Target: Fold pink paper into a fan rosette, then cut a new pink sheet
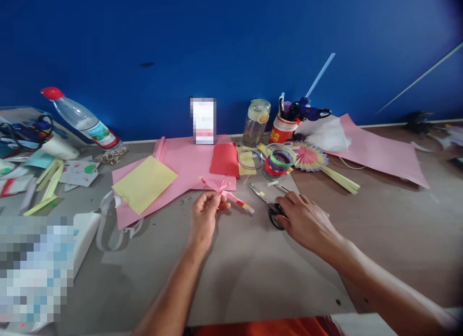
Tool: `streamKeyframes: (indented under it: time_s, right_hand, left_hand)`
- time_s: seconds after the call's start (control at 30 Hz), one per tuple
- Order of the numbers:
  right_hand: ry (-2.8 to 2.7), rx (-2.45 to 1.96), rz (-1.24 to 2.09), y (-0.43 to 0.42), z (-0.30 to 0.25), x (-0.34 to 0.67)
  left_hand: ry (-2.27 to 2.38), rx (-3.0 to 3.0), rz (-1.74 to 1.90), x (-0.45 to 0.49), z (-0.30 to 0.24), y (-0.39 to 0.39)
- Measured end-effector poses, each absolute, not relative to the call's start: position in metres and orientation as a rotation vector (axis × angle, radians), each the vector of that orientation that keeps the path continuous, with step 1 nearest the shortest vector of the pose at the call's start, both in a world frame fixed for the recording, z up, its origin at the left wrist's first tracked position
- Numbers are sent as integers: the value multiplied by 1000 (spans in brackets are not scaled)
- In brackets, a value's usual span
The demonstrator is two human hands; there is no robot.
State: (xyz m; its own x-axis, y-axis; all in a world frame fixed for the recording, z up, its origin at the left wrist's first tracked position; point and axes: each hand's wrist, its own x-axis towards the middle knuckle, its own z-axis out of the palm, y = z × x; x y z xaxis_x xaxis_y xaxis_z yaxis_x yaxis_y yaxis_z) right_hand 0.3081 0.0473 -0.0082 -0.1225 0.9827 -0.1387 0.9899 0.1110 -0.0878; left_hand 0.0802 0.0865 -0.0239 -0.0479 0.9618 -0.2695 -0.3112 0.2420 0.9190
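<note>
My left hand (207, 213) is closed, with thumb and fingers pinching a pink pleated paper fan (216, 183) at its gathered middle. A pink, red and yellow folded strip (238, 201) sticks out to the right of the pinch. My right hand (306, 213) lies low over the table, its fingers and thumb around the black handles of a pair of scissors (277, 216). The blades rest slightly parted, pointing away to the left. A thin grey rod (284, 188) shows just beyond my right fingertips. My right palm is hidden.
Rolls of tape (280, 157), a finished-looking paper rosette (309, 157), a red paper cup (284, 131) of tools and a lidded bottle (256, 121) stand behind. Pink sheets (186, 157), a yellow sheet (144, 184), a phone (203, 121) and a tilted water bottle (87, 121) lie leftward.
</note>
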Motion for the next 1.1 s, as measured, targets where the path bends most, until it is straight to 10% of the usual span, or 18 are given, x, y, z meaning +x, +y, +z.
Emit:
streamKeyframes:
  time_s: [0.47, 0.8, 1.1]
  right_hand:
    - [2216, 1983, -461, 56, -2, 304]
    - [1265, 1768, -3246, 39, -4, 322]
    - [1093, 1036, -3504, 41, 1, 295]
  left_hand:
    - [1154, 850, 1179, 77, -28, 86]
    - [1125, 798, 1161, 80, -27, 85]
    - [1096, 858, 1155, 75, -32, 88]
